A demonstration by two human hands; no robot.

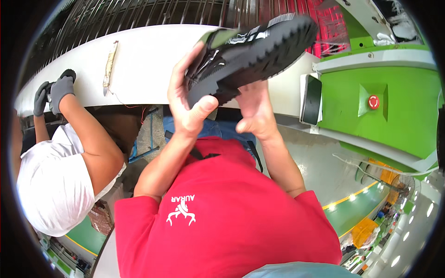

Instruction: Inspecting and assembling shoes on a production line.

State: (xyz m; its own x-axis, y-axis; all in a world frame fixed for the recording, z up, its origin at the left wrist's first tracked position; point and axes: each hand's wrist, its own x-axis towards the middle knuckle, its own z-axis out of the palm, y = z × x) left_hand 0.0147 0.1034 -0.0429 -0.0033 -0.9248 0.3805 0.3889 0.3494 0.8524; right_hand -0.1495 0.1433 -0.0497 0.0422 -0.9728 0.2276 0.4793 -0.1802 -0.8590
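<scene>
A black lace-up work boot (255, 55) with a thick lugged sole and a green patch near its collar is held up over the white table. Its toe points to the right and its sole is tilted toward me. My left hand (189, 99) grips the heel end, thumb against the sole and fingers along the upper. Below the middle of the sole, my right hand (258, 110) is open with its thumb stretched away from the boot. The ends of its fingers go behind the sole, so whether they touch it is hidden.
A knife-like tool with a wrapped handle (110, 66) lies on the white table (143, 60). At left, a co-worker's gloved hands (60, 92) hold a dark item. Metal rollers (153, 13) run behind. A green machine (343, 116) with a red button (373, 102) stands right, beside a dark flat device (312, 99).
</scene>
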